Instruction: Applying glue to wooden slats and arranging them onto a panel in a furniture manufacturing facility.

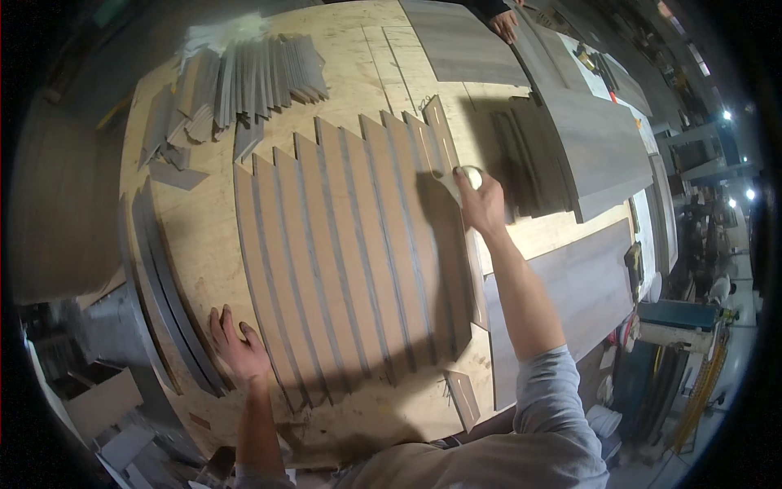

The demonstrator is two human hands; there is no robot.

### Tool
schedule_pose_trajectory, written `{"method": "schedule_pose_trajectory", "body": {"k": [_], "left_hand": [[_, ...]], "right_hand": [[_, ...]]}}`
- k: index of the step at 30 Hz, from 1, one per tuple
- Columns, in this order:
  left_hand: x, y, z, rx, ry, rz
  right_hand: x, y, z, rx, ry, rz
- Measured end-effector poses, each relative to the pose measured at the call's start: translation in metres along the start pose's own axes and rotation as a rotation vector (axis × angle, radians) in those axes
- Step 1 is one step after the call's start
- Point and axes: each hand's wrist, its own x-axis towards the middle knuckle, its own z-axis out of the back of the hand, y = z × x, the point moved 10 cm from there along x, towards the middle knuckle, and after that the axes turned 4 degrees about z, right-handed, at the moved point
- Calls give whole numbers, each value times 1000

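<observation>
My right hand (485, 204) is closed around a small white glue bottle (473, 177), mostly covered by the fingers. It is over the right edge of a row of brown boards (350, 244) with angled ends, laid side by side with grey edges showing between them. Thin pale lines run along the rightmost board (441, 134), close to the bottle. My left hand (243, 350) rests with fingers spread on the plywood table, just left of the row's near end and holding nothing. A short brown offcut (463, 399) with a pale line on it lies at the near right.
Several long grey strips (167, 277) lie along the table's left edge. A fanned pile of grey strips (261, 77) sits at the far left. Large grey panels (607, 147) are stacked at the right. Another person's hand (505, 26) touches a panel at the far side.
</observation>
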Motion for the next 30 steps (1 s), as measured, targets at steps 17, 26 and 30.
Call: {"method": "schedule_pose_trajectory", "body": {"k": [17, 26, 30], "left_hand": [[0, -7, 3, 12, -24, -48], [-2, -6, -2, 42, 3, -29], [0, -2, -2, 98, -12, -30]], "right_hand": [[-226, -67, 62, -18, 122, -303], [-277, -79, 72, -154, 292, -395], [-253, -64, 94, 26, 178, -372]]}}
